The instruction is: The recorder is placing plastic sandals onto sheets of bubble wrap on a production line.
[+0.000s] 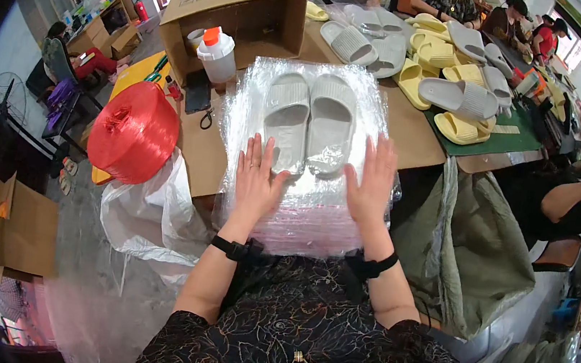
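A pair of grey slide sandals lies side by side on a thick stack of clear plastic bags (244,85) in front of me. The left sandal (286,124) and the right sandal (331,125) both have ribbed straps at the far end. My left hand (257,181) rests flat with fingers stretched, its thumb close to the left sandal's near end. On the other side, my right hand (371,184) lies open on the bags, thumb beside the right sandal. Neither hand grips anything.
Left of the bags sit a red twine roll (135,132), a black phone (198,94), a white bottle with orange cap (216,56) and an open cardboard box (252,24). Yellow and grey slides (460,97) pile up at the far right. Several people work beyond.
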`<move>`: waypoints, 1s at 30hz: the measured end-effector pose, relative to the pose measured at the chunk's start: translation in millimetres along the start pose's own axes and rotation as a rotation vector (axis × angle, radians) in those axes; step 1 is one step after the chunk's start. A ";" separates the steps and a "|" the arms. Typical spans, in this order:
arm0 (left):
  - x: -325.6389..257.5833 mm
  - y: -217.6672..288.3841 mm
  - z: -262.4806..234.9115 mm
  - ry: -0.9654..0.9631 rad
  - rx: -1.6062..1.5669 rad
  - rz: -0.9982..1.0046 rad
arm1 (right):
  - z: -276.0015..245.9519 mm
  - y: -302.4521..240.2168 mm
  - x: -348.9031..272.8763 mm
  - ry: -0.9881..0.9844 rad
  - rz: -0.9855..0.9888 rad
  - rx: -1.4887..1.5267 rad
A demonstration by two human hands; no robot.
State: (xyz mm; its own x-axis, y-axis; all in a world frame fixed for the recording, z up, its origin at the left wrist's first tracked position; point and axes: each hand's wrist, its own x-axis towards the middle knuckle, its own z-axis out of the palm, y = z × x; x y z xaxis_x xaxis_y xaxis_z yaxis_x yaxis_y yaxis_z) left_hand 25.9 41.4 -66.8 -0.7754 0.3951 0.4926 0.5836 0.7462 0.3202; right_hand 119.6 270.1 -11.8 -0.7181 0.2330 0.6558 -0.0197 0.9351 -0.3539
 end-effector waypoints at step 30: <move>5.0 5.5 -0.2 0.029 -0.003 -0.015 | 34.0 0.1 11.5 -0.436 0.019 0.635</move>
State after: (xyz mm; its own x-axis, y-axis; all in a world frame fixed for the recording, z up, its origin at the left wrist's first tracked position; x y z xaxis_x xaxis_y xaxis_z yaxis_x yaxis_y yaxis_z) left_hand 25.3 47.4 -62.3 -0.7769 0.3680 0.5108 0.5726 0.7503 0.3303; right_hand 87.7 263.9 -27.0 -0.9289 -0.0024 0.3703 -0.3059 0.5687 -0.7635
